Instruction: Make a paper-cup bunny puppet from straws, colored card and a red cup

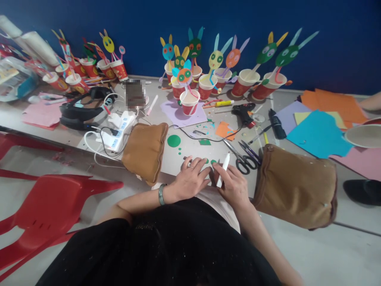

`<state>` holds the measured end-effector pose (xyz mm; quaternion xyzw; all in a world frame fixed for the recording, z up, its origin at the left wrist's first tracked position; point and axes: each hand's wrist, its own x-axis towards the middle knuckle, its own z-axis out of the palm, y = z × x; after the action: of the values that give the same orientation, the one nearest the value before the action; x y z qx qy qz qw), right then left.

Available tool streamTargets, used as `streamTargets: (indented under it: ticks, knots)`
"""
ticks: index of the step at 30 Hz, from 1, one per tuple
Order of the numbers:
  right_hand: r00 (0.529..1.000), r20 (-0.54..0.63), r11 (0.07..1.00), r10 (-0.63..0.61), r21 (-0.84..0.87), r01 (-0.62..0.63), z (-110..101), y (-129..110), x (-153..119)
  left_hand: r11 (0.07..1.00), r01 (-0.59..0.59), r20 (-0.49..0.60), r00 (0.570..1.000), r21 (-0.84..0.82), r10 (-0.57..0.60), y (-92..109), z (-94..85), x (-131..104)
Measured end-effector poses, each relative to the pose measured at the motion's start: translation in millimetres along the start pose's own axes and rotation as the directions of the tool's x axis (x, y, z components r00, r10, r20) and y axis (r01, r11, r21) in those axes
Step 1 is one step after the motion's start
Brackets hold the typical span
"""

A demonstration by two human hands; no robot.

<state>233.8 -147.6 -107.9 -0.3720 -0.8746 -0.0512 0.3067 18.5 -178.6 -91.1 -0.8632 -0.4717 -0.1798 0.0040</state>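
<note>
My left hand [192, 177] lies palm down at the table's front edge, its fingers spread beside small green paper pieces. A white marker [224, 169] points up and away in my right hand [233, 183], whose fingertips touch the table near a small green piece [213, 161]. Beyond my left hand lie a larger green paper circle [174, 141] and tiny green dots. Black-handled scissors [246, 163] rest just past my right hand. Further back, a red-and-white cup [189, 104] holding an orange paper face with blue ears stands on purple paper [169, 113].
Paper cups with rabbit-like faces line the blue wall. A glue gun [244, 114] and its cord lie behind the scissors. Brown cushions [145, 151] [297, 186] flank my hands. A power strip [122, 129] sits left; coloured paper [320, 133] lies right, a red chair [50, 202] lower left.
</note>
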Motion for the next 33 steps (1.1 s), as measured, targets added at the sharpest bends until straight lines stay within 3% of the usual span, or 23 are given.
streamTargets:
  ticks: [7, 11, 16, 23, 29, 33]
  knots:
    - [1.0, 0.007, 1.0, 0.008, 0.021, -0.009, 1, 0, 0, 0.964, 0.054, -0.036, 0.997, -0.259, -0.065, -6, 2.9, -2]
    - [1.0, -0.017, 1.0, 0.004, 0.025, -0.004, 1, -1, 1, 0.941, -0.036, -0.125, 0.992, -0.337, -0.007, -9, 6.0, -7]
    - [1.0, -0.009, 1.0, 0.011, 0.03, -0.011, 2, 0, 0, 0.964, -0.083, -0.117, 0.992, -0.254, 0.055, -15, 7.8, -14]
    - [0.999, 0.022, 0.998, 0.038, 0.056, -0.039, 2, 2, -2, 0.999, 0.036, -0.091, 0.995, -0.034, -0.039, -20, -4.8, -12]
    - [0.994, -0.024, 0.989, 0.109, 0.1, -0.106, 0, -2, -2, 0.997, 0.046, 0.058, 0.997, -0.055, -0.043, -17, -4.1, -9]
    - [0.967, -0.067, 0.968, 0.244, 0.083, -0.238, -4, -5, -2, 0.997, 0.059, 0.131, 0.99, -0.05, -0.052, -13, -5.4, -6]
